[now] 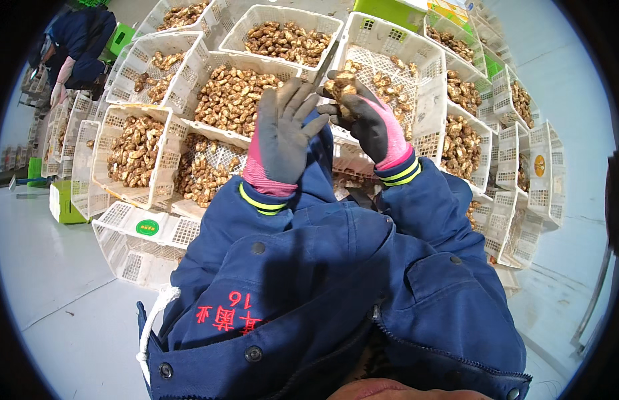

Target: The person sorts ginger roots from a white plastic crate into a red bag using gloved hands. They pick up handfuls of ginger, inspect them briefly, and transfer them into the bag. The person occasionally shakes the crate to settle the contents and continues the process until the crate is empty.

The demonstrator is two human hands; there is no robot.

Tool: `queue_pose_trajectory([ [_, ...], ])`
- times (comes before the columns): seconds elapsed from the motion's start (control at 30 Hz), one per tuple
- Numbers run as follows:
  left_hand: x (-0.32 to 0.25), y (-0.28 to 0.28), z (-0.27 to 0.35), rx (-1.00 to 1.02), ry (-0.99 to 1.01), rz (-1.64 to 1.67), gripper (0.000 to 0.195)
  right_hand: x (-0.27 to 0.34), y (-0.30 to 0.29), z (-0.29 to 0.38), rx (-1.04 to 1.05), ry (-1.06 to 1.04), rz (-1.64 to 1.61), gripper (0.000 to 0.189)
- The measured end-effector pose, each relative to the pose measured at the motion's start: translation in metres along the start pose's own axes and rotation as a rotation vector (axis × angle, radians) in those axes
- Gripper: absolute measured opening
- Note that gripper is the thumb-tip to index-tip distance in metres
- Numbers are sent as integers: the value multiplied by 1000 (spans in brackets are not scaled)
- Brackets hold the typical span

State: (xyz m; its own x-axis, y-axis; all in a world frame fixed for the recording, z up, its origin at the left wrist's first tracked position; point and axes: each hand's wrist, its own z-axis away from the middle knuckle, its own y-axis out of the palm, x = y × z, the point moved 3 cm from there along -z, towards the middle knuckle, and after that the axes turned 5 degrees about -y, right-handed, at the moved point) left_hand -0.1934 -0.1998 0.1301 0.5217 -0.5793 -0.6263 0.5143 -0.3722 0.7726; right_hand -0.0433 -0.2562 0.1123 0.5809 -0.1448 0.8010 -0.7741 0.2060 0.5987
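Observation:
My right hand [362,112], in a dark grey and pink work glove, grips a brown-and-cream mushroom [343,82] between thumb and fingers. Its stem end and exact shape are partly covered by the fingers. Beside it, my left hand [285,135], gloved the same way, holds nothing and has its fingers apart. Beneath the right hand is a white perforated plastic crate [429,85] with a few scattered mushrooms [389,87] on its mesh bottom. Under and left of my left hand, another white crate [209,125] holds a dense layer of mushrooms [234,95].
Further mushroom crates [177,150] crowd the left, and stacked crates [492,145] line the right. A lime-green bin [387,12] stands at the far side. Another person [82,45] bends over crates at upper left. At lower left, a green box [64,202] rests on the grey floor [49,270].

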Motion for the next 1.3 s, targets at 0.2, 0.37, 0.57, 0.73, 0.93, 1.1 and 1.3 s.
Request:
queue_pose_trajectory([
  [0.2,-8,-16,-2,-53,-34,49,64,24,3,10,311,51,-539,61],
  [0.37,-1,-17,-4,-5,-64,82,65,26,-1,16,353,35,-633,64],
  [0.57,0,-10,-4,13,-65,49,66,29,-8,18,325,-29,-492,67],
  [0.73,3,-15,-4,33,-75,36,67,28,-8,14,301,-55,-421,69],
  [0.93,11,-9,-5,40,-127,-20,64,23,-17,15,165,-111,-294,54],
  [1.1,35,1,-6,245,-238,-158,63,19,-16,26,155,-98,-497,60],
  [1.3,48,-22,-20,152,-255,-188,66,83,-49,61,137,-292,-537,64],
])
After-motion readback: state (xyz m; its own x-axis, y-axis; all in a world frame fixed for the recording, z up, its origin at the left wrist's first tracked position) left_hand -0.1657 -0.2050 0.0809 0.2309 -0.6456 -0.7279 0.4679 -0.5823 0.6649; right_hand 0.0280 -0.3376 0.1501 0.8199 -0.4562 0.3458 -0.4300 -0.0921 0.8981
